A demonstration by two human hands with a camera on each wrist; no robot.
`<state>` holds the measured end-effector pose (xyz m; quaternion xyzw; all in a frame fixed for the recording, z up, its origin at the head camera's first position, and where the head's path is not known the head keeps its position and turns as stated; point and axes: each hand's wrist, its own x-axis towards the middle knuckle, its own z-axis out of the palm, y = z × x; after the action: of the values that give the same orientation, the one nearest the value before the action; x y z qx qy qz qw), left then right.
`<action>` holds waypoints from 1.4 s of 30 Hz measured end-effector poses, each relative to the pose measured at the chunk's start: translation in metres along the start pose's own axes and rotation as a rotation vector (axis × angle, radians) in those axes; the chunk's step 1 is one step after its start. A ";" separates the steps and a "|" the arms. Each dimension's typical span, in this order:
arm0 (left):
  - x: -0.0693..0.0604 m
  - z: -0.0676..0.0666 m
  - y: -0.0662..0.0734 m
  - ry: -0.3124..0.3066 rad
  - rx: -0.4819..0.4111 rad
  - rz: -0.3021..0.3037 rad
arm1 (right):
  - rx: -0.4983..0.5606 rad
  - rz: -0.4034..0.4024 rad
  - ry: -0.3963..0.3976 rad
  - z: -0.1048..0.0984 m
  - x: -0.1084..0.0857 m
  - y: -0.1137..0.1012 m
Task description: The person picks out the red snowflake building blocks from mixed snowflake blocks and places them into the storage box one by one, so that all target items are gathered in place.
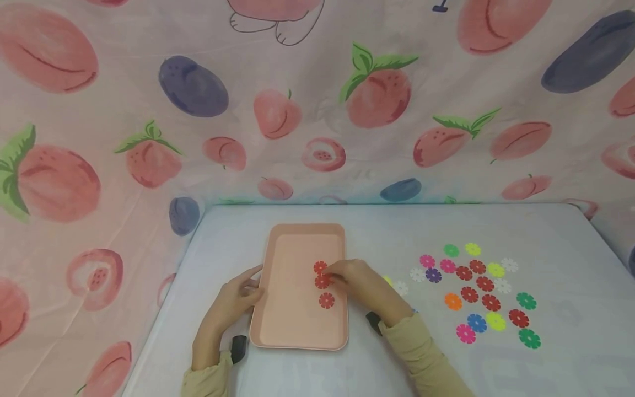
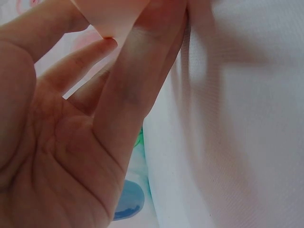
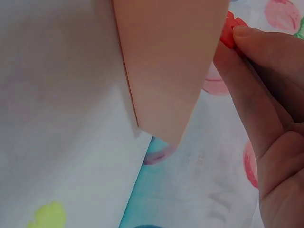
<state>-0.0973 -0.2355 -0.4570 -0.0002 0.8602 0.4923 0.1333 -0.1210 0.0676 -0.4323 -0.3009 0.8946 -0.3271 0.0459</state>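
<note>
A pink rectangular tray [image 1: 288, 325] lies on the table. My left hand [image 1: 233, 302] holds its left edge, thumb at the rim and fingers along the outer wall; the left wrist view shows these fingers against the tray's corner. Over the tray's right side, my right hand [image 1: 364, 284] pinches a red notched plastic disc [image 3: 230, 31] between thumb and index finger. Red discs form a column inside the tray, the nearest red disc [image 1: 326, 300] lying apart from the fingers. The fingertips partly cover the others, so which one is pinched cannot be told in the head view.
Right of the tray lie scattered notched discs in several colours, among them a purple disc [image 1: 434, 275], an orange disc [image 1: 453, 301] and a green disc [image 1: 529, 338]. A yellow disc [image 1: 387, 281] is partly behind the right forearm. A fruit-print curtain [image 1: 278, 113] hangs behind the table.
</note>
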 end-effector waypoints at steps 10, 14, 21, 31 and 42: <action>0.000 0.001 0.001 0.005 -0.011 -0.009 | 0.018 0.053 -0.047 0.009 0.005 -0.003; 0.000 0.001 -0.001 0.008 -0.009 -0.005 | 0.020 0.056 -0.060 0.013 0.006 -0.004; 0.000 0.003 -0.003 0.025 0.019 -0.017 | -0.029 -0.005 -0.068 0.017 0.009 -0.005; 0.000 0.002 -0.001 0.017 0.009 0.002 | -0.061 -0.030 -0.085 0.024 0.012 0.000; -0.001 0.001 0.000 0.014 0.008 0.003 | -0.108 -0.034 -0.088 0.029 0.011 0.000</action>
<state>-0.0963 -0.2343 -0.4571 -0.0017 0.8630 0.4891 0.1267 -0.1216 0.0450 -0.4536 -0.3320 0.9029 -0.2656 0.0632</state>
